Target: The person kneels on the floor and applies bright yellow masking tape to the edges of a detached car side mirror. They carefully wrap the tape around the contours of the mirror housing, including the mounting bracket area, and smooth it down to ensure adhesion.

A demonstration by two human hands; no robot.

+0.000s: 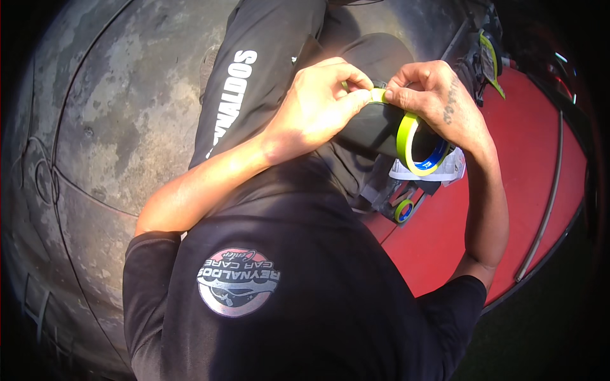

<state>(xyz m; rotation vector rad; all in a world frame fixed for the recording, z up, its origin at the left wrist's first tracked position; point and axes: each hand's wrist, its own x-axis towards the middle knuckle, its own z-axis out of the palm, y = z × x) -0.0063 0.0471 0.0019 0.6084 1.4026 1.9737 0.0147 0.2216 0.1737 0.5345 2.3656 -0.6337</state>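
A short strip of yellow-green masking tape [379,96] spans the gap between my two hands. My left hand [318,101] is closed in a pinch on its left end, thumb against bent fingers. My right hand [438,95] pinches the strip's other end between thumb and fingers. Just below the right fingers hangs the tape roll [403,143], yellow-green with a blue inner core, tilted so its open ring shows. The right palm is hidden, and so is part of the roll's upper rim. Both hands are above my dark-trousered legs.
Beneath the roll are clear plastic packaging [452,166] and a second tape roll [403,210]. A red panel [438,247] lies on the right, with a thin grey strip [543,222] along it. Dark cables [56,136] cross the stained concrete floor [121,82] on the left.
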